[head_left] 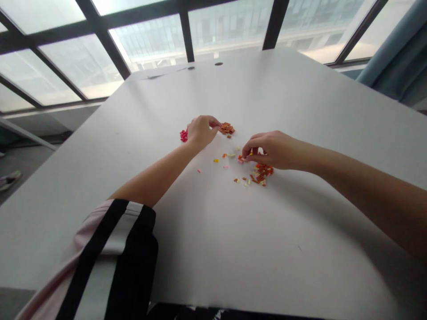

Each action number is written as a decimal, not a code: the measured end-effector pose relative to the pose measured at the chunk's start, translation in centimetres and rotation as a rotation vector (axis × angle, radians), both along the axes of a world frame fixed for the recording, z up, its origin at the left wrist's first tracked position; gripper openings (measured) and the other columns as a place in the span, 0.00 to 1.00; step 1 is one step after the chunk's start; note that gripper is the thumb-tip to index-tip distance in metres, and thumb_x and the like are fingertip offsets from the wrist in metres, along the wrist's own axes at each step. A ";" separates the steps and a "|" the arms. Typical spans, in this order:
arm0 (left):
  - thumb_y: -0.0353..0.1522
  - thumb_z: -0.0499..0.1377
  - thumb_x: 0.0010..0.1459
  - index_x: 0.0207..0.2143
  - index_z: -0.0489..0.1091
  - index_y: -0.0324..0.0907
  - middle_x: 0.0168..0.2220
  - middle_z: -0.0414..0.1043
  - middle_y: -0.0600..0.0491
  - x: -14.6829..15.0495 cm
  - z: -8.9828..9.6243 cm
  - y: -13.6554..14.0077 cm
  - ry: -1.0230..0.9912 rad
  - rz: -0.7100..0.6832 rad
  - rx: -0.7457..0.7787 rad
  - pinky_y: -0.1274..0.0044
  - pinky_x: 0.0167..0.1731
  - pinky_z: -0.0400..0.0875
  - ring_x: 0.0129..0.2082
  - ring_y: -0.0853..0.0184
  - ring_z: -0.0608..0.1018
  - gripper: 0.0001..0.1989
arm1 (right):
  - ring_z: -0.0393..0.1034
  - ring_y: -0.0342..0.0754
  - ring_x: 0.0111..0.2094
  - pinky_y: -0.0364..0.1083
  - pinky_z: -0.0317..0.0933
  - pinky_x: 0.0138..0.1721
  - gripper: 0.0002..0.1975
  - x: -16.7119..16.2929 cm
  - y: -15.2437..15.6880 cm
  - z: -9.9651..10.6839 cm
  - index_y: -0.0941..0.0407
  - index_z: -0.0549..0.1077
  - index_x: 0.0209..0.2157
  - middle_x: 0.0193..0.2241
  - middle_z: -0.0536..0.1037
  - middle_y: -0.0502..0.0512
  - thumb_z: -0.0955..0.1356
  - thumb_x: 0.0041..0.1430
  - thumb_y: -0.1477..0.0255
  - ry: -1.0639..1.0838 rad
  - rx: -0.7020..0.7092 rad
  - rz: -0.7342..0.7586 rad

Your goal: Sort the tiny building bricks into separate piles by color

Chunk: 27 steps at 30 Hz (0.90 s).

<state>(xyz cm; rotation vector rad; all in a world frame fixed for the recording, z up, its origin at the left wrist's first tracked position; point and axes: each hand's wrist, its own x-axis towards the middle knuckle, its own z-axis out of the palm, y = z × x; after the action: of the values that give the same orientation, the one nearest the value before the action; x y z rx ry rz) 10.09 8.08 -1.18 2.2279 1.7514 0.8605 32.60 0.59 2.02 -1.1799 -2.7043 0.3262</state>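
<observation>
My left hand (202, 131) reaches to the edge of a small pile of brown pieces (227, 129), its thumb and forefinger pinched together. Whatever lies between those fingertips is too small to make out. Partly behind that hand is a pile of red pieces (183, 136). My right hand (274, 149) is curled low over the table, fingertips closed together among loose orange and pink pieces (240, 159); what they grip cannot be made out. Just below its palm lies a mixed pile of orange and brown pieces (263, 172).
A yellow piece (216, 161) and a pink piece (226, 167) lie scattered between the hands on the white table (213, 222). Windows (150, 42) line the far side, with a blue-grey curtain (393, 58) at right. A shoe (10, 180) shows on the floor at left.
</observation>
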 end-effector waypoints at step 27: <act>0.29 0.58 0.65 0.43 0.84 0.51 0.48 0.80 0.46 -1.5 -1.4 -2.1 0.317 -0.041 0.141 0.53 0.57 0.61 0.53 0.49 0.70 0.14 | 0.78 0.49 0.36 0.49 0.70 0.45 0.14 -2.2 5.6 -2.5 0.53 0.86 0.43 0.39 0.85 0.55 0.68 0.61 0.73 0.143 0.150 -0.218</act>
<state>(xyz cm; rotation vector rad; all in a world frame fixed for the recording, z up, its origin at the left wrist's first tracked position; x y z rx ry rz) 8.54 5.97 -2.54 2.6044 1.8143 0.6696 30.45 6.16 -0.48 -1.3354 -2.4047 0.1663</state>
